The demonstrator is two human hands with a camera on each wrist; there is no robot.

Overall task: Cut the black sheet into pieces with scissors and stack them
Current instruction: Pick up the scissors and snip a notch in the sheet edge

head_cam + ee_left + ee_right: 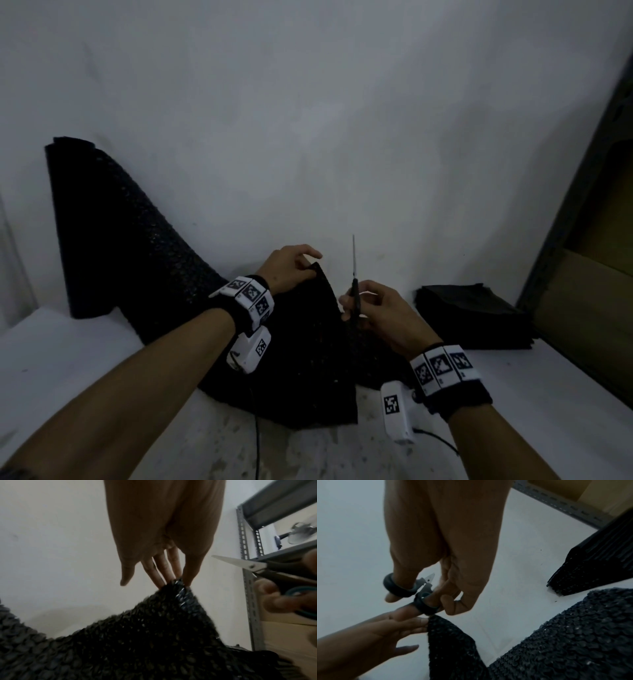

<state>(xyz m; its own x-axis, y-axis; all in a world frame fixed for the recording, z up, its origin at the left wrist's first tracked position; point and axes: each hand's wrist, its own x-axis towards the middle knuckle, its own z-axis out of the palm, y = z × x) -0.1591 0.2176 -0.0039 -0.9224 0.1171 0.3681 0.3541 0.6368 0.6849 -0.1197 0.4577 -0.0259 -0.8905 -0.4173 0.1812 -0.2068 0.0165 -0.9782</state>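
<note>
Nearest me, my 2 forearms reach in over the white table (548, 411), each wrist strapped with a black band carrying white tag blocks and a small white camera box with a cable. My left hand (291, 270) pinches the top corner of the black sheet (308, 359) between thumb and fingers; the left wrist view shows the fingertips (171, 576) closed on that raised corner, little finger sticking out free. The sheet is a knobbly mesh-like material. It lies across the table between my arms, its front flap hanging toward me, and the lifted edge stands up next to the scissors.

My right hand (380, 315) grips the scissors (355, 284), thumb through 1 dark loop and fingers through the other, seen clearly in the right wrist view (412, 588). The blades point up and away, closed together, just beside the sheet's raised edge, not on it as far as I can tell. The 2 hands sit close, nearly touching near the pinched corner.

Farther left, the rest of the sheet runs back and leans up the white wall (342, 120). Farther right, a stack of cut black pieces (479, 315) sits on the table, well apart from the hands. Beyond it stands a grey metal rack (248, 601) with cardboard (589, 308) against it.
</note>
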